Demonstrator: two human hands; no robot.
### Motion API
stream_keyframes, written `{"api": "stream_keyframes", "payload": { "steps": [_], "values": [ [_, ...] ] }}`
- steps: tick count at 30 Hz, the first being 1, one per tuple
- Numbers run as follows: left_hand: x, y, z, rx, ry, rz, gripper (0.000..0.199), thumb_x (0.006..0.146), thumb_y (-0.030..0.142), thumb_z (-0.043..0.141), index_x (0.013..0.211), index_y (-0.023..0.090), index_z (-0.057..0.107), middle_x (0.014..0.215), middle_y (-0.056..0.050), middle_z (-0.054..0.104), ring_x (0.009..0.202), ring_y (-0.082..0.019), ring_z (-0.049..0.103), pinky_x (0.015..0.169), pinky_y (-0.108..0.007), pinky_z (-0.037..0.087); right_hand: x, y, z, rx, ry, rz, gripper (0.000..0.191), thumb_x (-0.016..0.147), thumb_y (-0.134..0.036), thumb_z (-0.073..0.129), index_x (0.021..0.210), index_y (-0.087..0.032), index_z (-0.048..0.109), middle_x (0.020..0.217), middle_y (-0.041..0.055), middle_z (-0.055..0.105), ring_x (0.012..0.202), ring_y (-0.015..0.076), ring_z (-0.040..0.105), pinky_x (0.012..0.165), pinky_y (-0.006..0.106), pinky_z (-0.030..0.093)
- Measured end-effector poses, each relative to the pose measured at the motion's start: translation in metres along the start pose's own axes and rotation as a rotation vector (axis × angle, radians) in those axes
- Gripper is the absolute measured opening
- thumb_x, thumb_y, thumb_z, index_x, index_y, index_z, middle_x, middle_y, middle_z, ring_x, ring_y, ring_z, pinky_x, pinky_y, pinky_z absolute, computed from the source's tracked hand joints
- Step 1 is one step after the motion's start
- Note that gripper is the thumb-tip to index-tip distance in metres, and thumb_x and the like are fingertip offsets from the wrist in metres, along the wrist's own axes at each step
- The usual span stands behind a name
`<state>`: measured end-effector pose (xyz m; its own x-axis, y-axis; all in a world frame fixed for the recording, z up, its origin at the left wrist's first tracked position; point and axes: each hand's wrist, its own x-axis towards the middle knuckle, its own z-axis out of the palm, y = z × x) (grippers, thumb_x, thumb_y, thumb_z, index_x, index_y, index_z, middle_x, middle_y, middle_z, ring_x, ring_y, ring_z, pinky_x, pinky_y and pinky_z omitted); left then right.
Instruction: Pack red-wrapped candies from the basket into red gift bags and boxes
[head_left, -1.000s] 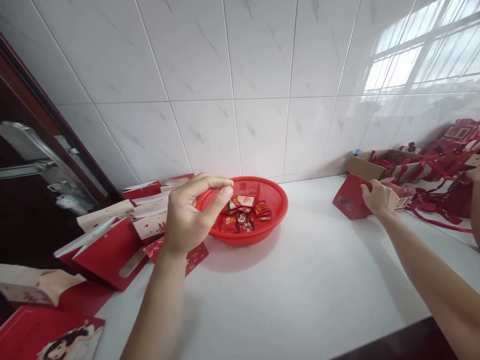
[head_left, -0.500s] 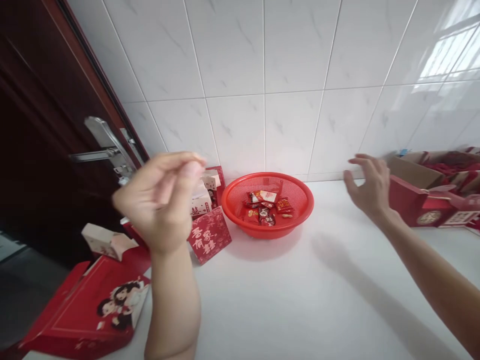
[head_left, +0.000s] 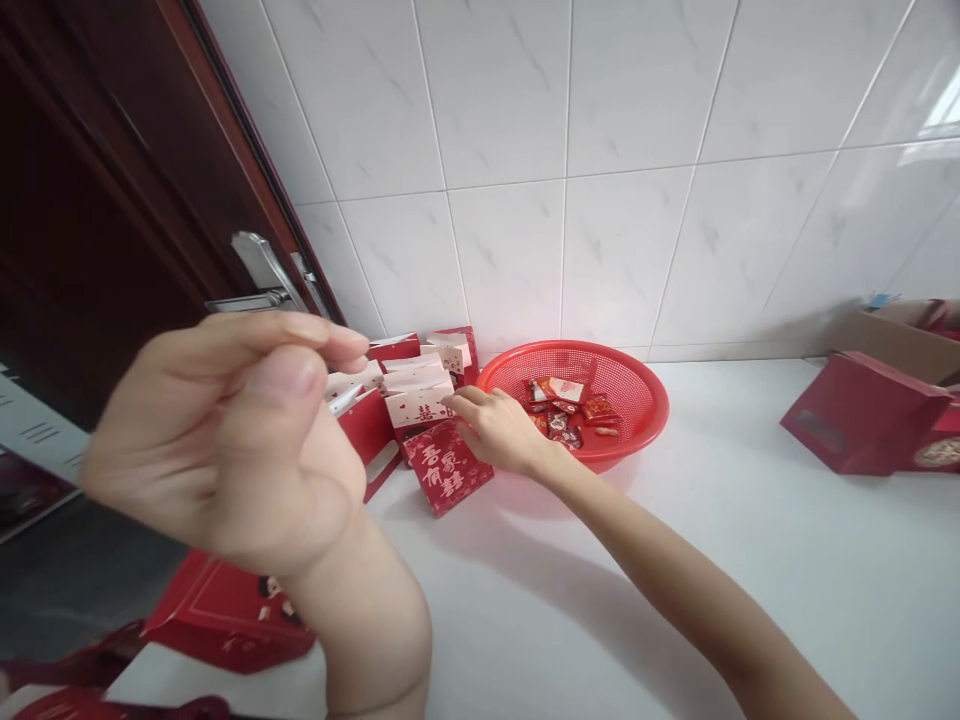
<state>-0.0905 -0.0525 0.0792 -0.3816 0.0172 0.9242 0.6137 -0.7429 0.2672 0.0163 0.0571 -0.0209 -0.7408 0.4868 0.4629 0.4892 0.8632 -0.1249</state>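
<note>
My left hand (head_left: 247, 440) is raised close to the camera, thumb pressed against the bent fingers, with nothing visible between them. My right hand (head_left: 502, 430) reaches across to the left, passing in front of the basket's left rim. Its fingers extend over a small red card box (head_left: 450, 470) with white Chinese characters, thumb apart; whether they touch it is unclear. Behind that box stands a pale-topped gift box (head_left: 420, 405). The red plastic basket (head_left: 637, 430) holds several wrapped sweets (head_left: 562, 390), partly hidden by my right hand.
Other red boxes with raised flaps (head_left: 394, 345) stand against the tiled wall (head_left: 510, 250). A larger red box (head_left: 232, 610) lies at lower left. On the right are a red carton (head_left: 870, 410) and an open brown carton (head_left: 885, 340). A dark door (head_left: 112, 150) borders the left side.
My right hand has swung from the cartons on the right to the small boxes left of the basket. My left hand looks nearer, still pinched. The view has shifted left.
</note>
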Motion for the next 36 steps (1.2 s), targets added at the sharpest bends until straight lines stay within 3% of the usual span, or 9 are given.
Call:
{"api": "stream_keyframes", "payload": {
  "steps": [3, 10, 15, 19, 23, 25, 28, 33, 36],
  "values": [
    [-0.001, 0.002, 0.01, -0.094, 0.089, 0.099, 0.012, 0.066, 0.017, 0.058, 0.06, 0.026, 0.056, 0.058, 0.002, 0.049, 0.054, -0.018, 0.06, 0.05, -0.036, 0.045, 0.004, -0.007, 0.007, -0.023, -0.095, 0.022, 0.035, 0.091, -0.003, 0.046, 0.118, -0.015, 0.065, 0.108, 0.0113, 0.071, 0.083, 0.0223, 0.066, 0.067, 0.031, 0.038],
    [-0.003, -0.004, 0.007, -0.192, 0.066, 0.012, 0.017, 0.065, 0.012, 0.063, 0.068, 0.027, 0.073, 0.062, 0.002, 0.067, 0.056, -0.016, 0.062, 0.052, -0.035, 0.045, 0.005, -0.01, 0.011, 0.012, -0.085, 0.03, 0.024, 0.099, -0.01, 0.046, 0.102, -0.017, 0.069, 0.102, 0.009, 0.072, 0.083, 0.0187, 0.065, 0.063, 0.029, 0.033],
    [-0.005, -0.007, 0.01, -0.259, -0.059, -0.042, 0.025, 0.068, 0.006, 0.066, 0.075, 0.026, 0.08, 0.068, 0.004, 0.075, 0.059, -0.015, 0.063, 0.056, -0.034, 0.05, -0.002, -0.003, 0.003, 0.125, -0.02, 0.018, 0.021, 0.095, -0.007, 0.051, 0.094, -0.016, 0.07, 0.094, 0.0083, 0.073, 0.081, 0.019, 0.064, 0.069, 0.029, 0.038],
    [-0.006, -0.013, 0.012, -0.284, -0.186, -0.029, 0.03, 0.074, 0.0, 0.064, 0.083, 0.022, 0.083, 0.07, 0.003, 0.075, 0.062, -0.013, 0.066, 0.058, -0.03, 0.053, -0.023, 0.012, -0.021, 0.481, 0.093, -0.02, 0.018, 0.088, -0.004, 0.056, 0.091, -0.016, 0.069, 0.092, 0.0054, 0.074, 0.081, 0.0168, 0.066, 0.075, 0.028, 0.047],
    [-0.011, -0.018, 0.014, -0.286, -0.322, -0.061, 0.026, 0.082, 0.002, 0.067, 0.087, 0.023, 0.082, 0.072, 0.004, 0.074, 0.066, -0.012, 0.067, 0.061, -0.026, 0.053, -0.05, 0.028, -0.047, 0.756, 0.109, -0.067, 0.023, 0.082, -0.003, 0.053, 0.089, -0.017, 0.07, 0.094, 0.0046, 0.076, 0.089, 0.0178, 0.07, 0.081, 0.03, 0.053],
    [-0.013, -0.019, 0.015, -0.212, -0.465, -0.113, 0.018, 0.087, 0.01, 0.069, 0.086, 0.024, 0.08, 0.075, 0.003, 0.075, 0.07, -0.012, 0.068, 0.065, -0.025, 0.055, -0.063, 0.034, -0.058, 0.806, 0.083, -0.065, 0.023, 0.081, -0.005, 0.052, 0.086, -0.018, 0.071, 0.093, 0.0044, 0.077, 0.089, 0.0182, 0.071, 0.079, 0.03, 0.055],
    [-0.016, -0.019, 0.02, -0.056, -0.785, -0.209, 0.009, 0.091, 0.024, 0.069, 0.088, 0.024, 0.078, 0.087, 0.001, 0.079, 0.082, -0.016, 0.072, 0.074, -0.027, 0.057, -0.075, 0.042, -0.071, 0.799, 0.007, -0.039, 0.02, 0.081, -0.007, 0.056, 0.085, -0.018, 0.072, 0.09, 0.0037, 0.077, 0.085, 0.0179, 0.071, 0.076, 0.029, 0.056],
    [-0.022, -0.028, 0.031, 0.153, -1.407, -0.305, 0.024, 0.094, 0.031, 0.061, 0.112, 0.024, 0.075, 0.112, -0.001, 0.079, 0.101, -0.02, 0.072, 0.087, -0.029, 0.055, -0.085, 0.055, -0.086, 0.722, -0.156, 0.005, 0.019, 0.08, -0.007, 0.06, 0.086, -0.018, 0.075, 0.086, 0.0027, 0.078, 0.078, 0.016, 0.07, 0.074, 0.028, 0.056],
    [-0.029, -0.036, 0.038, 0.224, -1.689, -0.351, 0.03, 0.093, 0.033, 0.059, 0.119, 0.024, 0.071, 0.125, -0.004, 0.074, 0.11, -0.024, 0.07, 0.088, -0.031, 0.053, -0.087, 0.06, -0.088, 0.713, -0.244, -0.032, 0.021, 0.08, -0.006, 0.06, 0.087, -0.017, 0.076, 0.087, 0.0028, 0.078, 0.079, 0.0155, 0.07, 0.075, 0.028, 0.056]
  ]
}}
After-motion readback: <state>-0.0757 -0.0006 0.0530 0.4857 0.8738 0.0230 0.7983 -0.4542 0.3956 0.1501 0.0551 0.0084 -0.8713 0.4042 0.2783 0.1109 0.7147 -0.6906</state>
